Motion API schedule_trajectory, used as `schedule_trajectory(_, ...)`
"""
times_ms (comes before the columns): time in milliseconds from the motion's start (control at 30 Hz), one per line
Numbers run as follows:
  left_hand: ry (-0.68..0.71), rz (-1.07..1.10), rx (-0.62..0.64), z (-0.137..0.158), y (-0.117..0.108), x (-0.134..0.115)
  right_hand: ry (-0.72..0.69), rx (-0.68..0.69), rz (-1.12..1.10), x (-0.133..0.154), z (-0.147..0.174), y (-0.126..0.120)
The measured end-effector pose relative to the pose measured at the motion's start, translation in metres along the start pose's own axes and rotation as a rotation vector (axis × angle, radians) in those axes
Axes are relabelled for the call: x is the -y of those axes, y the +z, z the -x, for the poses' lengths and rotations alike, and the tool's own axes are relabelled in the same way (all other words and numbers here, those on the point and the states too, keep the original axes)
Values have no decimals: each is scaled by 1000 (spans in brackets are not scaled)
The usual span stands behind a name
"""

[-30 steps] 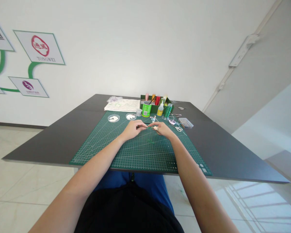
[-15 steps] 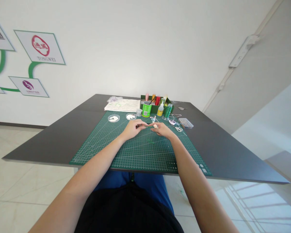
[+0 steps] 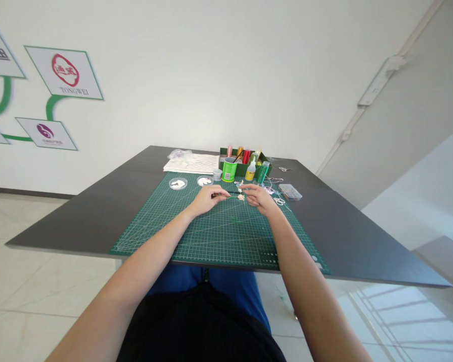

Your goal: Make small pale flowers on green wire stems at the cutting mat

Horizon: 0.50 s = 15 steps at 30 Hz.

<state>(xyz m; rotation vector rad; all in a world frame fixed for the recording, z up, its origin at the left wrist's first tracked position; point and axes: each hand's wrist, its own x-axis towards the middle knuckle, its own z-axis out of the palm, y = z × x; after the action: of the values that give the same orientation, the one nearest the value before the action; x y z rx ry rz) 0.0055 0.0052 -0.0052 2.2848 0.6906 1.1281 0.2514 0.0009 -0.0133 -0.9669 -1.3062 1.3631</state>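
Observation:
My left hand (image 3: 208, 199) is closed, its thumb and fingers pinching a thin green flower stem (image 3: 232, 196). A small pale peach flower (image 3: 241, 197) sits at the stem's right end, above the mat. A thin dark stick (image 3: 234, 192) shows just behind the stem, reaching toward my left fingers; whether they hold it is unclear. To the right of the flower, my right hand (image 3: 260, 198) is open, index finger stretched out and the others loosely bent. A small whitish bit shows by its index fingertip, too small to name.
A green cutting mat (image 3: 211, 236) lies on the dark table (image 3: 98, 216). Behind my hands stand a green can (image 3: 229, 171), a glue bottle (image 3: 250, 172) and a box of thread spools (image 3: 246, 157). Clear dishes (image 3: 178, 184), white scissors (image 3: 279, 201) and a plastic case (image 3: 290, 192) surround them.
My right hand has come off the flower and shifted slightly right, its index finger straightening. The flower is now more exposed. My left hand keeps its pinch in nearly the same place.

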Motion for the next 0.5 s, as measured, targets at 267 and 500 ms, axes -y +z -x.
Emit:
schedule_trajectory(267,-96,168,15,0,-3,6,-24,-175,-138,-8,-10,-18)
schedule_trajectory(500,-189,384,-50,-1,-4,11,-18,-229,-113,-11,-12,-21)
